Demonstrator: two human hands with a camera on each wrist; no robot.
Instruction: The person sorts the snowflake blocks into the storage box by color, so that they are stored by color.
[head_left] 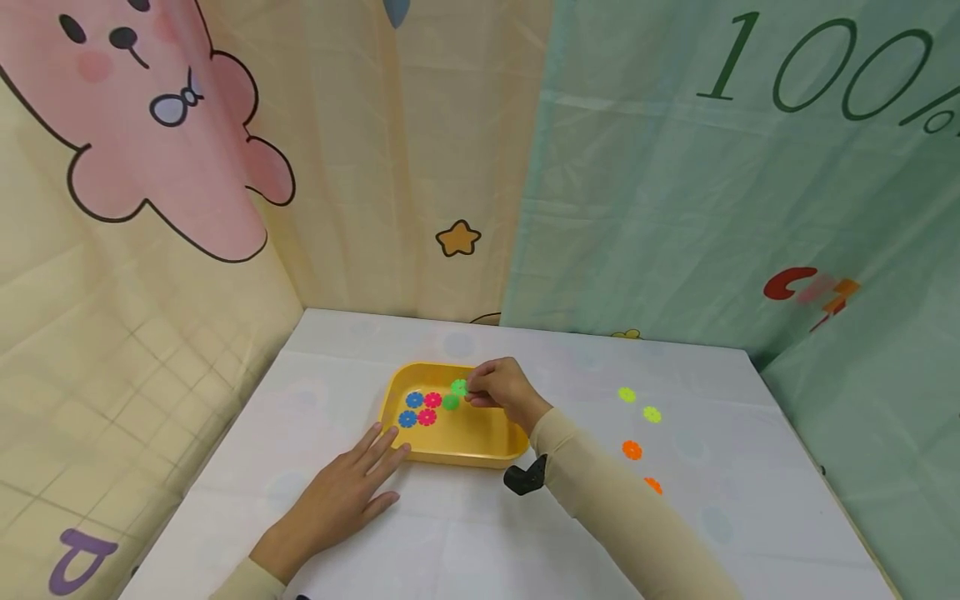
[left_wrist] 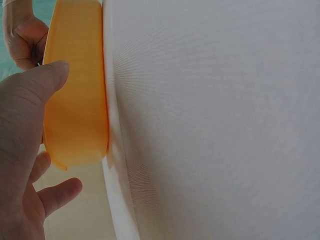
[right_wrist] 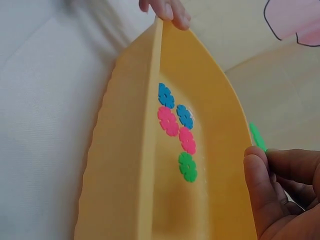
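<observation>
A yellow tray [head_left: 465,458] lies on the table. On its floor, toward the left, are two blue flower-shaped plastic discs [head_left: 407,419], two pink ones [head_left: 427,417] and a green one [head_left: 451,402]. Between thumb and fingertips my right hand [head_left: 504,388] pinches another green disc [right_wrist: 257,137], held above the tray's far part. My left hand [head_left: 337,498] rests its straight, spread fingers on the tray's near left corner. The left wrist view shows the left thumb [left_wrist: 52,80] against the tray's outer wall [left_wrist: 77,115].
Right of the tray, two yellow-green discs [head_left: 652,414] lie on the white tablecloth [head_left: 450,533]. Nearer are two orange discs [head_left: 632,450], one partly behind the right sleeve [head_left: 622,500]. Printed curtains [head_left: 675,208] stand behind the table and along both sides.
</observation>
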